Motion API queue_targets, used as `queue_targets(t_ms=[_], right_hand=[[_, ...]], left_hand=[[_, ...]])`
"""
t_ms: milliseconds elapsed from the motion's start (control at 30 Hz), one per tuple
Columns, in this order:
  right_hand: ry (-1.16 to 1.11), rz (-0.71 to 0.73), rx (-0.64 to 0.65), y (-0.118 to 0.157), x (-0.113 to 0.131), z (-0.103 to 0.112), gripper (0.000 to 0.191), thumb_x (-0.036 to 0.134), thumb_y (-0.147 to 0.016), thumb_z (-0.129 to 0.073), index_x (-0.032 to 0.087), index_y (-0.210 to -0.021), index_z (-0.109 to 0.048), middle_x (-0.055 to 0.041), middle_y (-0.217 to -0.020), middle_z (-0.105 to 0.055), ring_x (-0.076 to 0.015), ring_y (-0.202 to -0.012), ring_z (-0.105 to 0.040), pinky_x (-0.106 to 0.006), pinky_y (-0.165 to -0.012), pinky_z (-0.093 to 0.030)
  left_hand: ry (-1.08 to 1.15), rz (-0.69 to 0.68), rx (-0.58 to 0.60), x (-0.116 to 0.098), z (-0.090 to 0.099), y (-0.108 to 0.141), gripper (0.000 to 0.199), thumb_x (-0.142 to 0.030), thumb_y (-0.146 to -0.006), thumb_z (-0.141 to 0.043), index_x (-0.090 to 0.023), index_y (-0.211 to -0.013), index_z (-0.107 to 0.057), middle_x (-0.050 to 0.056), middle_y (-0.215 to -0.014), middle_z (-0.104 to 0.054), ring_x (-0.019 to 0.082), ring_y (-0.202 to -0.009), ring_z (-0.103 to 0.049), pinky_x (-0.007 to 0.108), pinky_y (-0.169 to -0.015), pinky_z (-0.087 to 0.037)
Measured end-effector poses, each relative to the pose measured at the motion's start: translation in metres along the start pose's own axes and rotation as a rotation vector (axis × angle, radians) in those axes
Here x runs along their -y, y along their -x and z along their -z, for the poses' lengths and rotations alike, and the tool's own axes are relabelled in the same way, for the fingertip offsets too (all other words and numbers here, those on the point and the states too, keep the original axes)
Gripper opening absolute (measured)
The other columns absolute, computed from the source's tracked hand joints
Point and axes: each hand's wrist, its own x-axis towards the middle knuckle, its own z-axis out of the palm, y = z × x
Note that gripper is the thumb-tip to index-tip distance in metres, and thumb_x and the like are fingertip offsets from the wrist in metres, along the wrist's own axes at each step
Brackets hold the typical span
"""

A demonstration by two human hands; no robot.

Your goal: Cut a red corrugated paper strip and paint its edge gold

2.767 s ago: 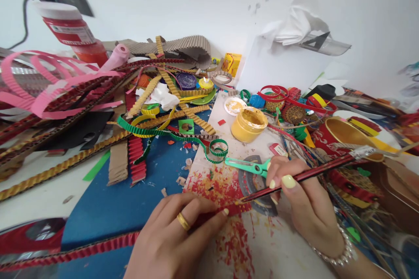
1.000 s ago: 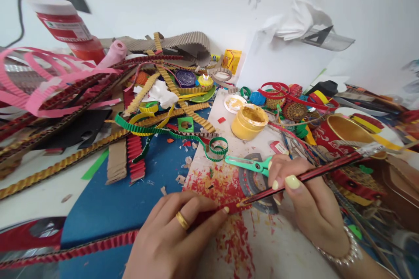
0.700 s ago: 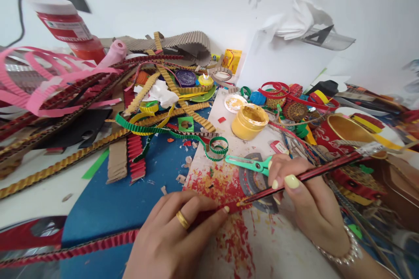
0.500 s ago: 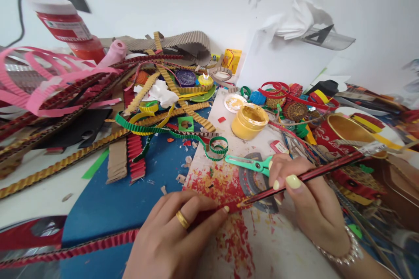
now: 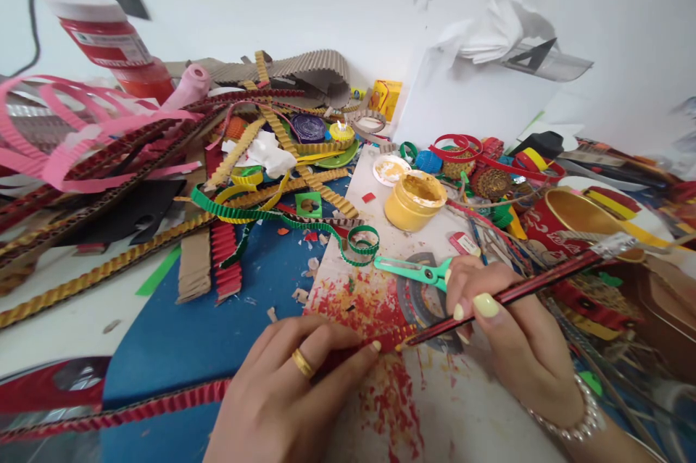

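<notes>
red strip (image 5: 392, 340) lies near centre on the spattered board (image 5: 451, 419), in the left hand's (image 5: 293, 383) nearly closed grip; the right hand (image 5: 511, 318) pinches a paintbrush (image 5: 547, 277) beside it. probably light, bendy, easily crushed: best held lightly by unpainted edges.

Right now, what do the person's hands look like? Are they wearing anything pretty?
Yes! The left hand wears a wide gold ring. The right hand has a bracelet of shiny, pearly white beads around its wrist. The nails that show on both hands are painted pale yellow.
</notes>
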Motion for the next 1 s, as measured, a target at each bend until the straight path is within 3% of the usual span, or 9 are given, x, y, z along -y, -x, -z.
queue_targets(t_ms=[567,1000], right_hand=[[-0.037,0.006,-0.047,-0.0035,0.0035,-0.0015,0.018,0.023,-0.099,-0.039,0.023,-0.089,-0.054,0.0025,-0.067,-0.051,-0.0132,-0.060,-0.049,-0.032,-0.060,-0.040],[0.025,-0.001,0.014,-0.0060,0.0023,-0.0024,0.018,0.023,-0.100,-0.037,0.022,-0.090,-0.053,0.0024,-0.070,-0.051,-0.0122,-0.063,-0.051,-0.031,-0.061,-0.041]], left_hand=[[0.007,-0.015,-0.003,0.0011,0.0014,-0.0011,0.029,-0.024,-0.101,-0.036,-0.030,-0.109,-0.064,-0.006,-0.100,-0.065,0.010,-0.094,-0.052,0.020,-0.080,-0.039],[-0.012,-0.007,-0.017,0.0009,0.0006,-0.0007,0.029,-0.024,-0.100,-0.038,-0.032,-0.109,-0.065,-0.006,-0.097,-0.068,0.011,-0.091,-0.055,0.022,-0.078,-0.042]])
